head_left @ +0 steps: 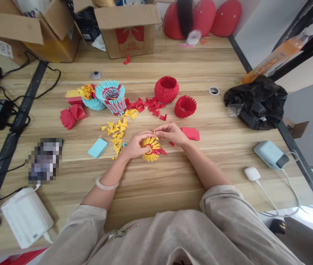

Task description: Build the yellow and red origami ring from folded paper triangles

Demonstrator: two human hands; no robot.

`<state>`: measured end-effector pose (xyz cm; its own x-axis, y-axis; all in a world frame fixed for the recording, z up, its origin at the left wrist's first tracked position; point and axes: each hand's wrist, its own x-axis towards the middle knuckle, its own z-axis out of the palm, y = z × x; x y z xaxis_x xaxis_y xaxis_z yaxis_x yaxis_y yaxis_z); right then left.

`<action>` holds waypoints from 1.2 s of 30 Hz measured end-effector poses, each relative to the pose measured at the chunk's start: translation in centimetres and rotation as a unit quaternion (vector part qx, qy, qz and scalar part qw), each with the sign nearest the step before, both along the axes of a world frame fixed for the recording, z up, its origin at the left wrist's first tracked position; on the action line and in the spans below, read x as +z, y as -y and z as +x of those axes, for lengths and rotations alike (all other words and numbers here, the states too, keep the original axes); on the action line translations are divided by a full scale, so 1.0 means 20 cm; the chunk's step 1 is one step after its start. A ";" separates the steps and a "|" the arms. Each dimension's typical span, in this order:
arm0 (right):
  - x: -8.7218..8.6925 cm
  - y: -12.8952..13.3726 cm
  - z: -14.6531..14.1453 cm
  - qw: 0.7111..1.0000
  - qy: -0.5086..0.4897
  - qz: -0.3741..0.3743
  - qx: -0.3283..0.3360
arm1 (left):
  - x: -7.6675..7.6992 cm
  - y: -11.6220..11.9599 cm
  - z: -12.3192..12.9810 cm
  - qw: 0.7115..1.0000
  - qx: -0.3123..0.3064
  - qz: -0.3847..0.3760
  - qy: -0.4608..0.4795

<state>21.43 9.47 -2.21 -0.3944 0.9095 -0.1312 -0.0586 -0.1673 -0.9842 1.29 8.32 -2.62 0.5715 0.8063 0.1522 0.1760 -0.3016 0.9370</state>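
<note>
A round piece built of folded yellow and red paper units (153,156) is in front of me on the table. My left hand (137,146) grips it from the left, with the thumb inside its ring. At its upper right edge my right hand (171,133) pinches a small yellow folded paper unit (155,134). To the left lie many loose yellow folded units (114,131). Loose red folded units (142,104) are spread behind my hands. A stack of red paper slips (191,134) is just right of my right hand.
Behind stand two red paper vases (166,90) and a blue-and-red one (112,96). A blue paper stack (98,148) lies left. A phone (46,160) and white power bank (27,217) are far left. A black plastic bag (255,102) and corded charger (270,154) are right; cardboard boxes (130,36) line the back.
</note>
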 end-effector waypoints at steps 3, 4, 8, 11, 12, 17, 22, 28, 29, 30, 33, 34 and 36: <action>0.01 0.00 0.00 1.000 0.002 0.012 0.015 | -0.01 0.00 0.00 1.000 -0.007 -0.004 -0.009; 0.01 0.00 -0.01 1.000 0.007 0.015 0.019 | -0.01 0.00 0.00 1.000 -0.008 -0.005 -0.009; 0.02 0.01 -0.04 0.999 0.026 0.029 -0.011 | -0.02 0.00 -0.01 1.000 -0.017 -0.013 0.002; 0.00 0.01 -0.06 0.997 0.000 0.032 -0.063 | -0.01 0.00 -0.01 1.000 -0.027 0.001 -0.004; -0.01 0.01 -0.06 0.997 -0.011 0.033 -0.075 | -0.01 0.00 -0.01 0.999 -0.030 0.008 -0.007; -0.04 0.03 -0.08 0.991 -0.033 0.070 -0.111 | -0.01 0.00 -0.01 1.000 -0.021 -0.002 0.017; -0.06 0.03 -0.05 0.976 -0.021 0.178 -0.121 | -0.03 0.00 -0.01 0.997 -0.012 -0.045 0.056; -0.05 0.03 0.00 0.958 0.025 0.276 -0.075 | -0.02 -0.01 -0.01 0.992 0.020 -0.080 0.096; -0.05 0.03 0.00 0.957 0.033 0.278 -0.071 | -0.01 -0.01 -0.01 0.992 0.024 -0.083 0.097; -0.05 0.03 -0.01 0.958 0.035 0.275 -0.071 | -0.01 -0.01 -0.01 0.991 0.026 -0.084 0.097; -0.05 0.02 -0.03 0.967 -0.012 0.232 -0.101 | 0.00 0.00 -0.01 0.991 0.026 -0.092 0.097; -0.05 0.02 -0.03 0.970 -0.036 0.209 -0.115 | 0.00 0.00 -0.01 0.990 0.034 -0.099 0.097; -0.06 0.02 -0.05 0.974 -0.066 0.169 -0.136 | -0.01 -0.01 -0.01 0.988 0.080 -0.103 0.081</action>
